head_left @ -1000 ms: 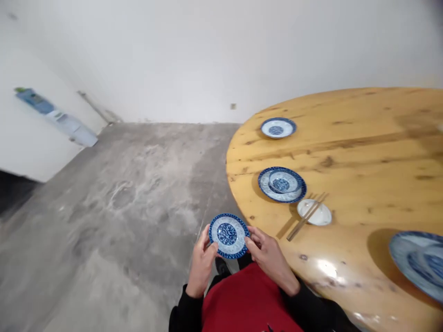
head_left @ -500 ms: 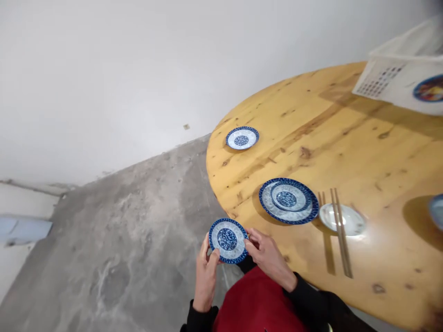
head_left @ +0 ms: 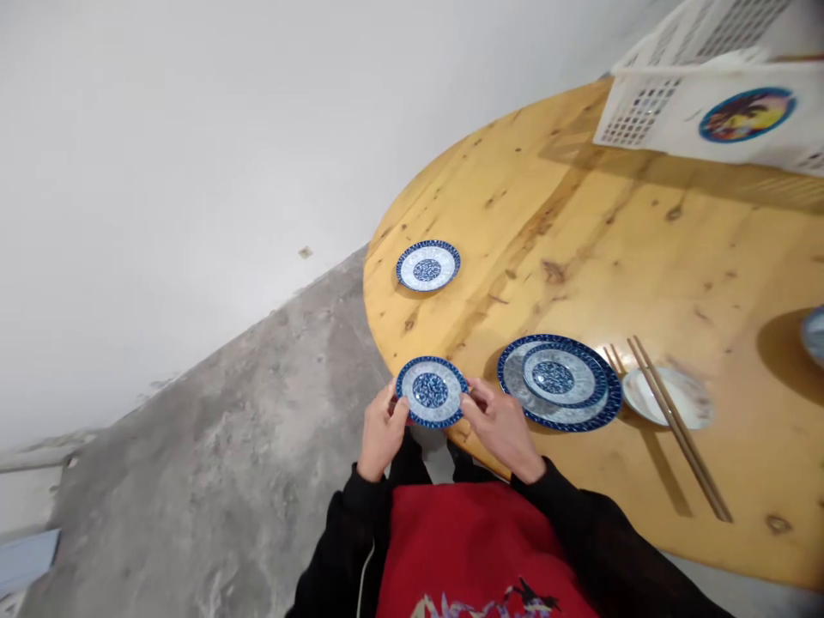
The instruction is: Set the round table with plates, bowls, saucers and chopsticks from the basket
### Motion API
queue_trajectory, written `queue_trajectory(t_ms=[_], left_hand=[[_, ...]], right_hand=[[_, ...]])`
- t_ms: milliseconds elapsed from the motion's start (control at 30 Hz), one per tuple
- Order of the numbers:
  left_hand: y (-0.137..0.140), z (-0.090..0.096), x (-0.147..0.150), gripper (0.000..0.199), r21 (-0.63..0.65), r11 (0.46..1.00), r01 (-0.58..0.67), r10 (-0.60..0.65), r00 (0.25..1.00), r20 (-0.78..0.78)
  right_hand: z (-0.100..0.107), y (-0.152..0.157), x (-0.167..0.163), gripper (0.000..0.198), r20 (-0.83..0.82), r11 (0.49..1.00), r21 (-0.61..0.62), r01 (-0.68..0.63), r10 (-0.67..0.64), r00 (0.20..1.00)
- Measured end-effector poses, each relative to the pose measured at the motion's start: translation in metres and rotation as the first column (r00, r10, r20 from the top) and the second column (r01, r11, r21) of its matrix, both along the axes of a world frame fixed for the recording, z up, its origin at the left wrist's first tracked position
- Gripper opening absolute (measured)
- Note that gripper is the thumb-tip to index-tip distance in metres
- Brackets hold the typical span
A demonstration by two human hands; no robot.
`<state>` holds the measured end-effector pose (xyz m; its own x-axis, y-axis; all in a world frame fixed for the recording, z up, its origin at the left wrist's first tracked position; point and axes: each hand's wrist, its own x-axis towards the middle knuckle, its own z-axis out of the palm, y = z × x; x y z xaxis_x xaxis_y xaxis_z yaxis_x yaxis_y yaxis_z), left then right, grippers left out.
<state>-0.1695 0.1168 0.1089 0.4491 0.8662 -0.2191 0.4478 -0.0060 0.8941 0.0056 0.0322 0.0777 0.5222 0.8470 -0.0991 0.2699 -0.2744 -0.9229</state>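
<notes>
Between my two hands is a small blue-and-white plate (head_left: 430,391), held face up over the table's near left edge. My left hand (head_left: 382,429) grips its left rim, thumb on top. My right hand (head_left: 504,427) pinches the right rim. To the right, a large blue-rimmed plate (head_left: 611,403) lies on the table with a smaller matching plate (head_left: 554,376) on it. Another blue-and-white plate (head_left: 427,265) lies alone farther back, near the left edge. A pair of chopsticks (head_left: 683,433) rests across a small white dish (head_left: 699,403).
The wooden table (head_left: 618,257) has a rounded left end near a white wall (head_left: 193,154). A white plastic basket (head_left: 675,112) with a picture on its side stands at the back right. Part of a bowl (head_left: 814,335) shows at the right edge. Bare concrete floor (head_left: 212,481) lies left.
The held plate has moved up in view, closer over the table edge, with both hands still on it. My view has shifted, showing more of the basket and my red top.
</notes>
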Motion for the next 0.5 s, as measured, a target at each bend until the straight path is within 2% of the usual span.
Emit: queue_trajectory(t_ms=[133, 233, 367, 500], left_hand=[[0.070, -0.007, 0.024, 0.045, 0.001, 0.985, 0.171, -0.171, 0.984, -0.049], [0.127, -0.012, 0.044, 0.048, 0.042, 0.954, 0.297, -0.294, 0.953, -0.069], [0.209, -0.019, 0.072, 0.052, 0.049, 0.884, 0.465, -0.464, 0.885, -0.044], [0.287, -0.025, 0.108, 0.051, 0.116, 0.788, 0.605, -0.596, 0.796, -0.107]], right_hand=[[0.003, 0.036, 0.010, 0.036, -0.025, 0.989, -0.024, 0.148, -0.149, 0.989], [0.006, 0.073, 0.017, 0.032, -0.075, 0.964, -0.029, 0.265, -0.266, 0.961], [0.010, 0.134, 0.026, 0.030, -0.135, 0.898, -0.022, 0.440, -0.438, 0.889], [0.006, 0.196, 0.044, 0.023, -0.161, 0.830, -0.028, 0.557, -0.554, 0.817]])
